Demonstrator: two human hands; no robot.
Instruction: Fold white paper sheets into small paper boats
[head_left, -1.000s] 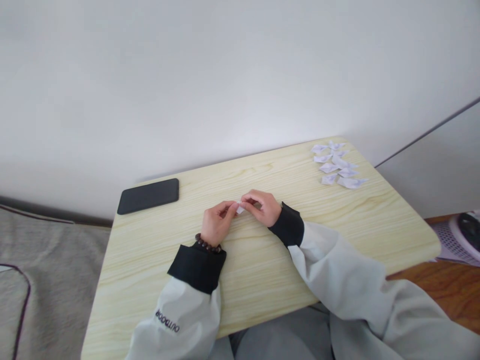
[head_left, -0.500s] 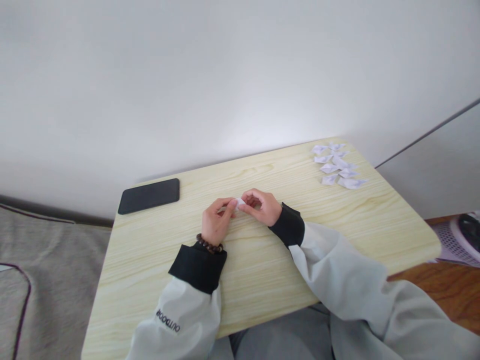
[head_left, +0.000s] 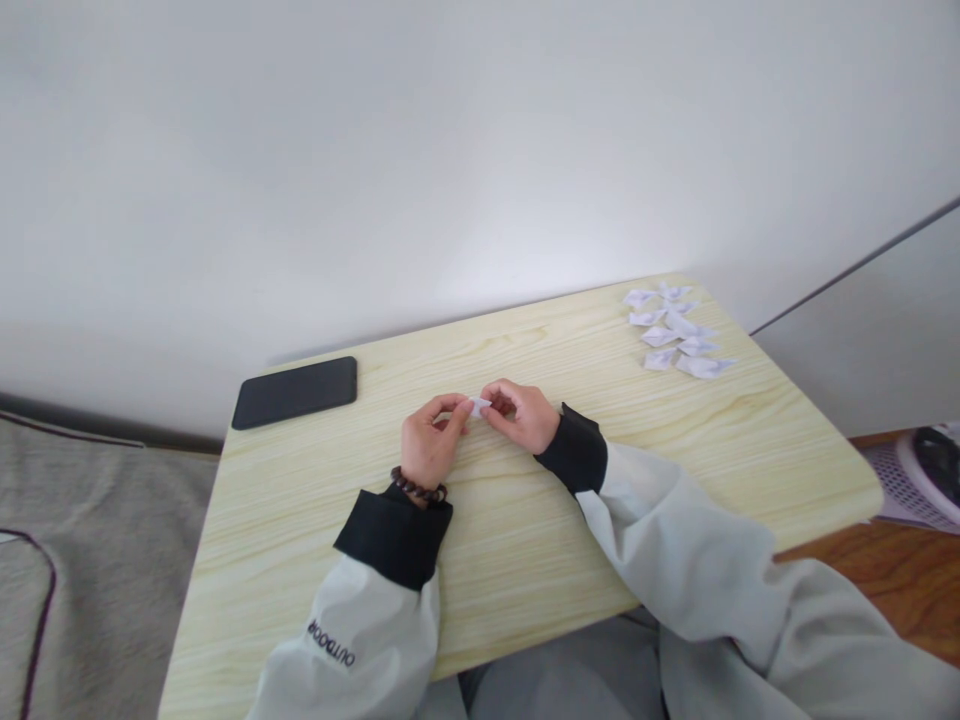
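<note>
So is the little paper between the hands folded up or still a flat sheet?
Folded: the paper piece shows only as a tiny white wedge, pinched between the left hand and right hand. Its exact shape is too small to tell.

One camera only, worn on the head, looking forward and down from the near side of the counter (head_left: 525, 560). It sits well above it, so the whole top shows, tilted slightly, with the wall (head_left: 450, 150) filling the far upper half. The sleeves enter from the near edge; bed (head_left: 90, 560) at left, floor (head_left: 907, 580) at right.
</note>
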